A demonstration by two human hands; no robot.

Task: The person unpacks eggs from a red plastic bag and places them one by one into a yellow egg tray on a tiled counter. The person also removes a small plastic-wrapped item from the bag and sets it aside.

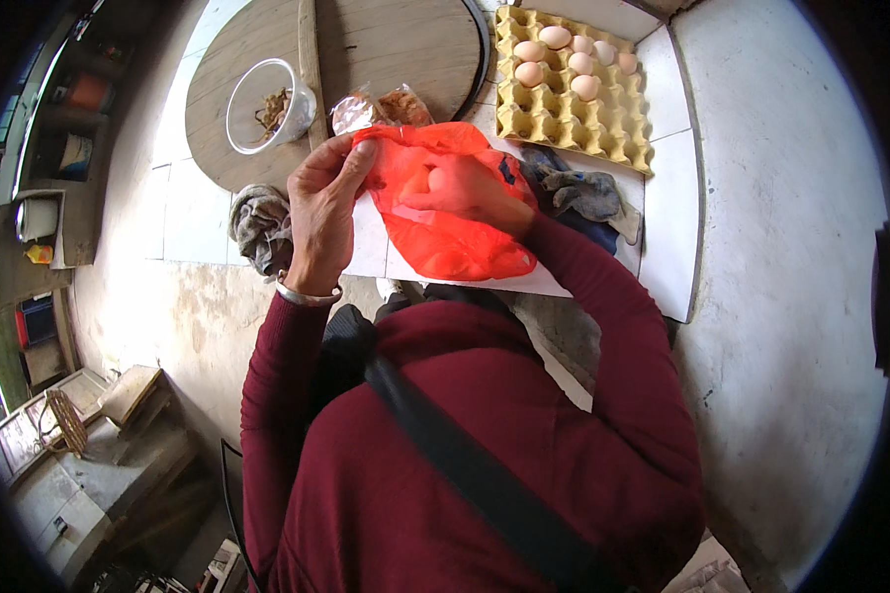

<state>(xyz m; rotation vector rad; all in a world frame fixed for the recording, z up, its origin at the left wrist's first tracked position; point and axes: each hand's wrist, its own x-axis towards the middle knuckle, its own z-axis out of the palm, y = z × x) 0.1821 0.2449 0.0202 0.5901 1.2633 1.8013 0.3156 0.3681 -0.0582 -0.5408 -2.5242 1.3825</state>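
Note:
My left hand pinches the rim of a thin red plastic bag and holds its mouth up. My right hand reaches into the bag, tinted red by the plastic around it. Between its bent fingers shows a rounded pale egg, partly covered. The bag's lower part rests on the white tiled table; what else lies inside it is hidden. Beyond and to the right sits a yellow egg tray with several eggs in its far cups.
A round wooden board leaves room for a clear plastic tub and a clear-wrapped packet. A grey rag lies left of my left hand; dark cloths lie right of the bag. A wall stands on the right.

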